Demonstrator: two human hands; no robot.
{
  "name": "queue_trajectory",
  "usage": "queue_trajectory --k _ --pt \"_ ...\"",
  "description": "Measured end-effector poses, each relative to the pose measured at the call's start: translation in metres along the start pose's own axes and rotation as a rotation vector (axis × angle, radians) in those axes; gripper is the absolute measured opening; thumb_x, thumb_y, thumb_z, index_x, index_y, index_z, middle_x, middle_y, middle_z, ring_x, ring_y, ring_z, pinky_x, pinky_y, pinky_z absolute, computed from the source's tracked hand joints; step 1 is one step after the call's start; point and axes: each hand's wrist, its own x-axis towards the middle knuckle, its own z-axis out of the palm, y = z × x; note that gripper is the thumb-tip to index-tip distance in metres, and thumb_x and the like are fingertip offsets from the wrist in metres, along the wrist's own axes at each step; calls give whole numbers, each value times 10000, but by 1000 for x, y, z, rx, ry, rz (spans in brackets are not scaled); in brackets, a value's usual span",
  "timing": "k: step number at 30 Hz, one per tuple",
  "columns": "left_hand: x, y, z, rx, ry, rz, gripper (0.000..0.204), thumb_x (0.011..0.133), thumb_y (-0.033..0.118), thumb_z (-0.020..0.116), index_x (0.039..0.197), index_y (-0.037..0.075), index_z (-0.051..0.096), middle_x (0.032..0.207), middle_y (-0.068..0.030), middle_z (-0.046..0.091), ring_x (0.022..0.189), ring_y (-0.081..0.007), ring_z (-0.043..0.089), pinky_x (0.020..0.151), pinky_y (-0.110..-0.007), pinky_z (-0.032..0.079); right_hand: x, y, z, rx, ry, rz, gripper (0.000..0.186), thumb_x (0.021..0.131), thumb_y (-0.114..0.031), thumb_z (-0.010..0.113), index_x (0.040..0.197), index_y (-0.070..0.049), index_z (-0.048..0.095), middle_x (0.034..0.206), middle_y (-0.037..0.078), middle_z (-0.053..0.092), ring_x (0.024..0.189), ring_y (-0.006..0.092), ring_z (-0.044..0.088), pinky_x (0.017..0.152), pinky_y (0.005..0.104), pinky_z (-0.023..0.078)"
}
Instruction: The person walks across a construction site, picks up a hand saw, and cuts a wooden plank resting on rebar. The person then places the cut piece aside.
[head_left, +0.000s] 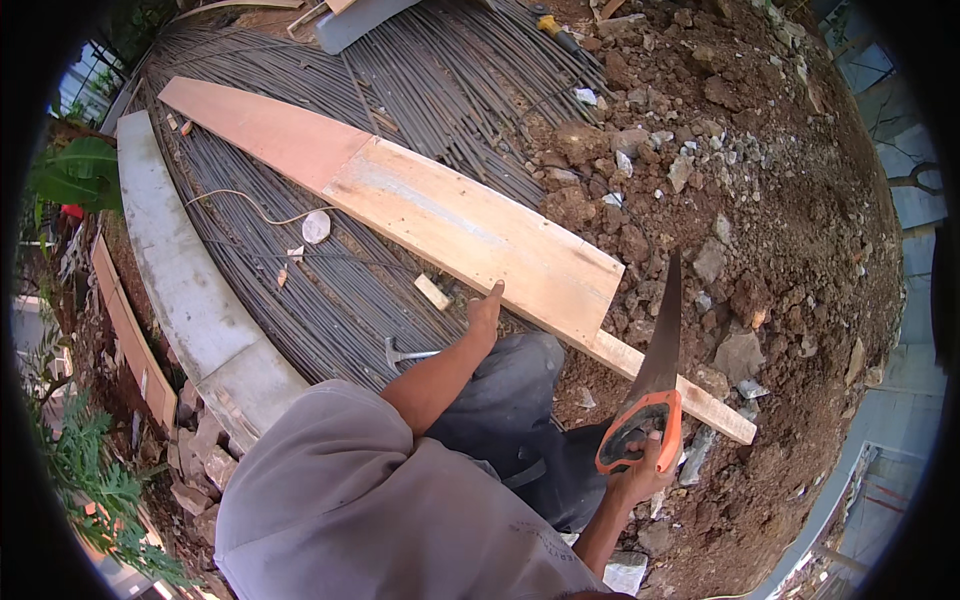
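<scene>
grey shirt [400, 500] nearest; my right hand [645, 478] wraps round orange-handled saw [655, 375]; my left hand [484, 317] pinches plank [440, 210] edge, thumb on top.

Daylight falls on rubble-strewn brown soil [810, 230], long metal rods [430, 85], a grey concrete ledge [178, 275] and green leaves [85, 172].

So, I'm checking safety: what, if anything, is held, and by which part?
Right hand: handsaw, by its orange handle. Left hand: edge of the board, grip unclear.
</scene>
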Motion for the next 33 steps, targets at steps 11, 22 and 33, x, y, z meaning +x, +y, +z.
queue_trajectory --k 11,22,33 --pt "26 -60 43 -468 -339 11 933 771 485 770 1439 24 310 1429 -186 372 1332 -337 350 1110 -479 299 18 76 -13 -54 -94 -27 474 821 -173 718 1204 51 550 769 53 596 604 104 546 572 238 449" --pt "11 -10 77 -698 -341 -19 542 848 328 595 1325 94 487 1321 -119 519 1224 -328 485 1067 -539 353 -30 74 -29 -194 -71 -54 516 818 -226 754 1214 51 571 1096 95 620 984 153 592 884 298 465" --pt "-7 16 72 -716 -578 -50 545 814 278 622 1316 108 495 1343 -120 511 1235 -336 487 1065 -542 358 -64 71 -12 -169 -170 -161 545 847 -238 725 1270 42 526 1140 119 620 1015 168 594 898 310 470"
